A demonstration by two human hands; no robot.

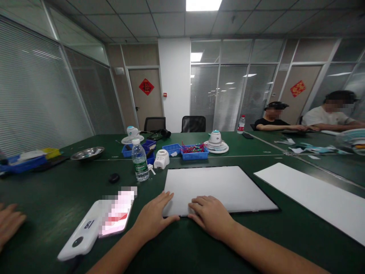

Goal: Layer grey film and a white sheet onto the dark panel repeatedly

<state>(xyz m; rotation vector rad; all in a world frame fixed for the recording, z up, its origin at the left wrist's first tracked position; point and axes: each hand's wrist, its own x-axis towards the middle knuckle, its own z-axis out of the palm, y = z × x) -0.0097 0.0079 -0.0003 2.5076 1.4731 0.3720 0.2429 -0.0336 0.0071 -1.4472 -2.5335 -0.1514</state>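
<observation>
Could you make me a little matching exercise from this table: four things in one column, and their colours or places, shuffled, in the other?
1. left hand
2. nearest bottle
3. round dish
4. tray of wires

A. shiny silver
B. blue
C. at the left side of the black-edged white panel
D. green label

Pairs: 1-C, 2-D, 3-A, 4-B

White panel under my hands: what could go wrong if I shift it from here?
Pushed forward, the white panel might bump the blue tray of wires. Swung left, its far corner could tip the water bottle. The left hand might also knock the phone if it sweeps outward.
</observation>
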